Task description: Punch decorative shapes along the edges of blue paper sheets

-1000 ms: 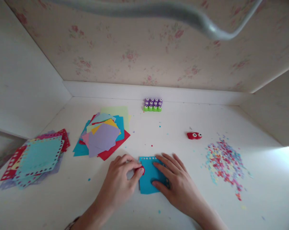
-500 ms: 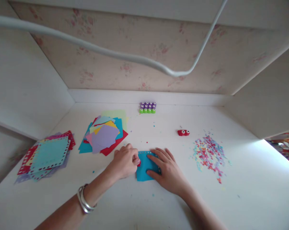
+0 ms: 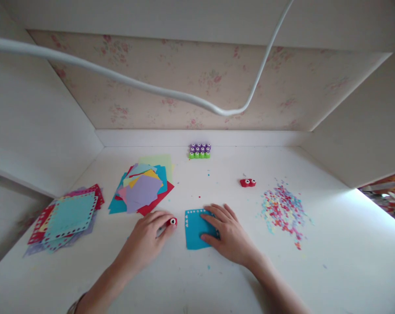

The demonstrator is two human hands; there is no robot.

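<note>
A blue paper square lies flat on the white table in front of me. Small holes run along its top edge and part of its left edge. My right hand rests on the paper's right side with fingers spread, covering much of that edge. Just left of the paper, my left hand pinches a red craft punch with a white button between thumb and fingers. The punch is apart from the paper.
Loose coloured paper lies at left centre. A stack of hole-edged sheets sits at far left. Several purple and green punches stand at the back. Two red punches and paper confetti are at right. A white cable crosses above.
My left hand has moved left, off the blue paper's left edge, with the red punch in it. Holes now show on that edge. My right hand stays on the paper.
</note>
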